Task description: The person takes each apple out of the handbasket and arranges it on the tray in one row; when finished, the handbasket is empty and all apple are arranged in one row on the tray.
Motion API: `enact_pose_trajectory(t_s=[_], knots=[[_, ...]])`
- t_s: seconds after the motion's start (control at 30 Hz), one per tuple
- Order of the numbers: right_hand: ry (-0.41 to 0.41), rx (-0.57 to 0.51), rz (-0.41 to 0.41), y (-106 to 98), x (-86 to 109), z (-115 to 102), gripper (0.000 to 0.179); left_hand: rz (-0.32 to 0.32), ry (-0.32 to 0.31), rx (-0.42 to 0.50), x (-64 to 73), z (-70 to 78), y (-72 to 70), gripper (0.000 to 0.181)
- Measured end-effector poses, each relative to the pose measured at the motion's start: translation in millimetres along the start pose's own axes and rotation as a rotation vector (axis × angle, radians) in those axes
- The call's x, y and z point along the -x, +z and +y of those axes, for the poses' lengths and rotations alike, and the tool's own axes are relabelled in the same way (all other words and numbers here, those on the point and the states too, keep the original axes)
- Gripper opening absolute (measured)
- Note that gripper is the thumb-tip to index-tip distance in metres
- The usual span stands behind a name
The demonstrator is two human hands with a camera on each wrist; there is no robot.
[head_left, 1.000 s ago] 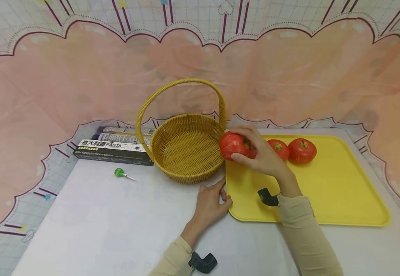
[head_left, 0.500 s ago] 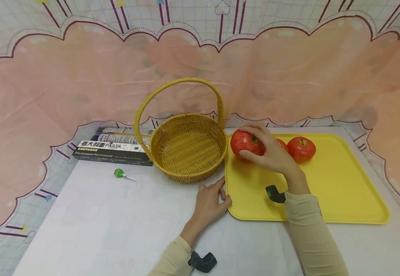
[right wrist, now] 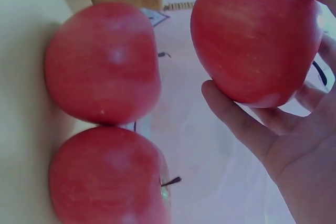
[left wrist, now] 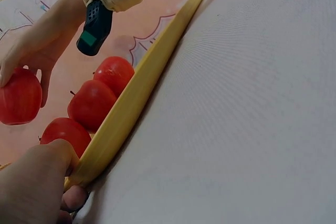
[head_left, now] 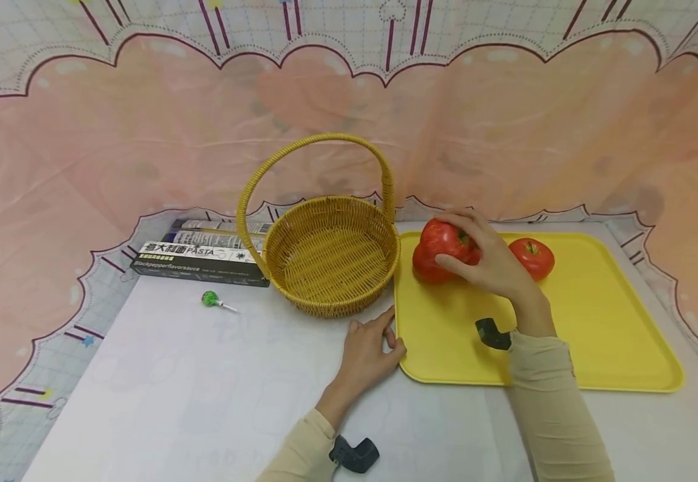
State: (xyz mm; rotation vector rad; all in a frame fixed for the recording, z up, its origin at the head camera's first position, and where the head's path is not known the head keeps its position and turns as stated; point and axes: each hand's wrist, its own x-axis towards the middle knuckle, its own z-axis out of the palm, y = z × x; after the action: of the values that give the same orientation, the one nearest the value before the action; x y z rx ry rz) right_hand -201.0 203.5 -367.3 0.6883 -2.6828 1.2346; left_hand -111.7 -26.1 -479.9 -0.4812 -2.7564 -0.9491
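Note:
My right hand [head_left: 487, 258] grips a red apple [head_left: 444, 237] by its sides, and the right wrist view shows the held apple [right wrist: 257, 38] raised beside two others. In the head view it overlaps another apple [head_left: 427, 266] at the left of the yellow tray [head_left: 589, 321]. A separate apple [head_left: 532, 259] sits to the right, and one between them is mostly hidden by the hand. My left hand [head_left: 365, 355] holds the tray's near left edge. In the left wrist view, its thumb lies over the rim [left wrist: 131, 100] with a fingertip below.
A woven basket [head_left: 336, 264] with a tall handle stands just left of the tray. Farther left lie a black pasta box [head_left: 201, 266], other packages behind it, and a green lollipop [head_left: 210, 298]. A patterned cloth [head_left: 204, 147] hangs behind the table.
My right hand has carried the apple rightward, from beside the basket to over the tray's left part, uncovering the apple underneath. My left hand has stayed at the tray edge.

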Motion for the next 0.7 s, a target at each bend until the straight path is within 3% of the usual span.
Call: enact_pose_trajectory(t_s=[0.27,0.7], knots=[[-0.004,0.011,0.038,-10,2.8,5,0.063,0.005,0.006,-0.004,-0.9,-1.2,0.8,0.055],[0.069,0.017,0.127,-31,12.2,15,0.062,0.000,0.006,0.004,-0.3,-1.6,0.5,0.055]])
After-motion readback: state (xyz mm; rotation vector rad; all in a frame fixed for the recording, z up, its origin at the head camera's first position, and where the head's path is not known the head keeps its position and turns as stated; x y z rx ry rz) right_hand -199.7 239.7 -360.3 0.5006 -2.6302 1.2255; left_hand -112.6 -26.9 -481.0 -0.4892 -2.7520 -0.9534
